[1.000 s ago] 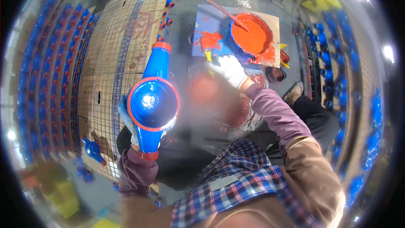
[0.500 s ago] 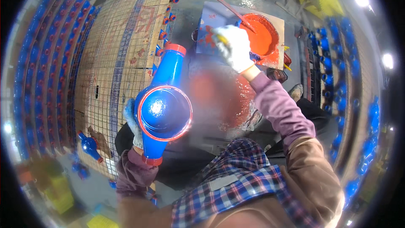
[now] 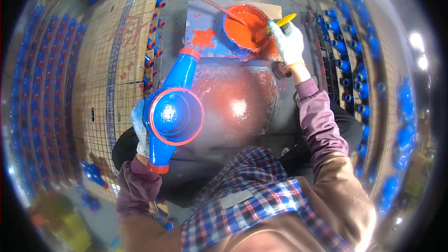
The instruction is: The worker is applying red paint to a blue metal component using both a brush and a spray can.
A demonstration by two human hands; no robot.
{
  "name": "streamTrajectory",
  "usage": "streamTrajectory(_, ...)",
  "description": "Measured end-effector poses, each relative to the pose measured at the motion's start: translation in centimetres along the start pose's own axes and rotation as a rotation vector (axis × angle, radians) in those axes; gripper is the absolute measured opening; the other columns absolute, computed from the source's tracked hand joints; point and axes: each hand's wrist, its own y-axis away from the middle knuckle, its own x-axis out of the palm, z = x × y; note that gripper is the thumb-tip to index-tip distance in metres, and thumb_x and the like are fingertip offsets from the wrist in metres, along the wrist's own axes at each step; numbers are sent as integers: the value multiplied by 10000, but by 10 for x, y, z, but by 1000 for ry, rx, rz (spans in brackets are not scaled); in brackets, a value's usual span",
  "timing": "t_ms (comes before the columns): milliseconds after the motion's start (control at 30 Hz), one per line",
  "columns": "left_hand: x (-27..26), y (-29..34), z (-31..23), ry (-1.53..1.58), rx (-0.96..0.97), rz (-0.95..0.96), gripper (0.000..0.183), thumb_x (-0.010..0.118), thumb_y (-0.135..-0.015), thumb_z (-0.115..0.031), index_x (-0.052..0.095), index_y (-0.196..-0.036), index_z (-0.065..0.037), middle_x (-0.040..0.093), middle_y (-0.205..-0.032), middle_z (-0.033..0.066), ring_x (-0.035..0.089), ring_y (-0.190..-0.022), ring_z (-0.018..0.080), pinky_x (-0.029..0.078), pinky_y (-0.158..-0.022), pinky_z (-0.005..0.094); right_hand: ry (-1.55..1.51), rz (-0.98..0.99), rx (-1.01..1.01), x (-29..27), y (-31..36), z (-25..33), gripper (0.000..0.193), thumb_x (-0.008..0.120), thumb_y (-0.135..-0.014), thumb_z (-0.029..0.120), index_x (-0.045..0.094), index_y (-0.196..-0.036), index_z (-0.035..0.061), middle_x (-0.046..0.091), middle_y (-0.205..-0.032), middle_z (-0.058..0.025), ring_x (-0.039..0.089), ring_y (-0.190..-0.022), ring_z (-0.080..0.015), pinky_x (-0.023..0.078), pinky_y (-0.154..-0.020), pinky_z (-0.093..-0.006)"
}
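Blue with red rims, the pipe fitting point(image 3: 170, 112) is in your left hand point(image 3: 140, 126), whose gloved grip holds it from the left, fingers mostly hidden behind it. Its wide round mouth faces up toward you. Its long axis slants away and to the right, from the end near your left wrist to the far end, seen against the near edge of the card sheet point(image 3: 193, 18). Your right hand point(image 3: 289, 44) has its grip closed on the yellow brush point(image 3: 285, 19), bristle end angled leftward at the bucket point(image 3: 228, 42) of red paint; how deep it dips, you cannot tell. From that right grip, the fitting lies leftward and nearer your body, well apart; your left hand is the nearer.
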Motion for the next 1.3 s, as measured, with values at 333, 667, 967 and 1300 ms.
streamTrajectory(333, 16, -16, 14, -42, -88, 185, 695, 408, -929, -619, 473, -1345, -66, 551, -1297, 185, 587, -1133, 341, 517, -950, 500, -287, -5, 126, -32, 13, 4, 327, 692, -882, 304, 688, -1010, 3, 678, -783, -55, 584, -663, -95, 455, -600, -255)
streamTrajectory(667, 40, -16, 36, -699, -26, 287, 411, 469, -975, -307, 547, -1257, -18, 639, -1144, 128, 644, -1011, 229, 538, -896, 378, -412, 238, -205, -91, 40, 85, 268, 614, -932, 195, 656, -1118, 6, 690, -918, -73, 643, -847, -144, 499, -778, -281)
streamTrajectory(967, 32, -27, 48, -844, -188, 458, 621, 549, -930, -370, 386, -1419, -24, 521, -1363, 160, 553, -1216, 289, 449, -1046, 431, -88, 559, -711, -102, 15, 126, 308, 623, -913, 331, 620, -1022, 43, 658, -928, -181, 647, -823, -314, 492, -718, -381)
streamTrajectory(1300, 41, -22, 55, -685, -259, 516, 665, 544, -944, -430, 348, -1434, -25, 466, -1408, 169, 503, -1269, 300, 423, -1074, 440, 15, 330, -892, -120, 50, 105, 261, 710, -833, 286, 675, -987, 79, 654, -920, -89, 610, -826, -278, 479, -725, -363)
